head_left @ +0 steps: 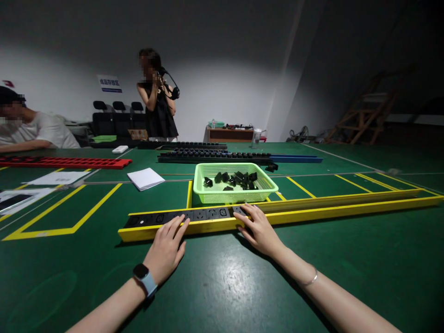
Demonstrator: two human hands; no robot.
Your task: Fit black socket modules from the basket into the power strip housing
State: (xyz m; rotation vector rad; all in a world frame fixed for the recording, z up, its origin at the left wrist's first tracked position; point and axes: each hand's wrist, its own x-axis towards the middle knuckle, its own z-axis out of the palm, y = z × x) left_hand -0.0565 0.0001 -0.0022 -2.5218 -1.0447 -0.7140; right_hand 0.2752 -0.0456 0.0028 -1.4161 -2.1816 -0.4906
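A long yellow channel [215, 226] lies across the green table in front of me, its left part fitted with a row of black socket modules [212, 214]. My left hand [165, 247] rests over the channel's near edge, fingers stretched onto the modules. Farther right, my right hand [257, 230] has its fingers spread on a black module [239, 211] at the right end of the row. To the right of that hand the channel holds no modules. Just behind stands a light green basket [236, 196] with several loose black modules [239, 178] in it.
A folded white paper [145, 179] lies left of the basket. Behind are black strips [211, 156], a blue channel [296, 159] and a red rail [65, 162]. One person [157, 101] stands across the table; another person [45, 129] sits at the left.
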